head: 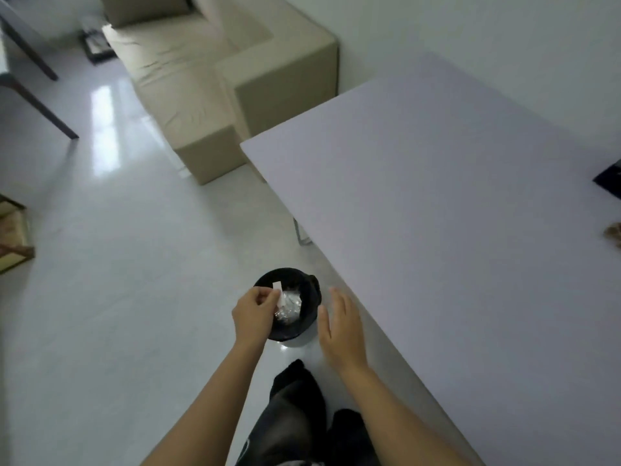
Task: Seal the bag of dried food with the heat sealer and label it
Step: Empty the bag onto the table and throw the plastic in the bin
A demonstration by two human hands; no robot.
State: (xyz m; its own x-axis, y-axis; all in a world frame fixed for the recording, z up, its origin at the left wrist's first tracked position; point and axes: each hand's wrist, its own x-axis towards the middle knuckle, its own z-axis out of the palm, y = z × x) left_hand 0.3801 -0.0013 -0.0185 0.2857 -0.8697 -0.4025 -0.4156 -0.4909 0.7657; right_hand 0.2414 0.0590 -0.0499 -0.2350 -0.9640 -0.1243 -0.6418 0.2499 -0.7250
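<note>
Two hands hang over the floor, off the table's (437,230) left edge. My left hand (252,311) pinches a small white strip (277,290) above the black bin (312,306), which I take for label backing being binned. My right hand (342,327) is spread and holds nothing. A brownish thing (613,234), perhaps the bag, shows at the table's far right edge. Next, I'd drop the strip and turn there.
</note>
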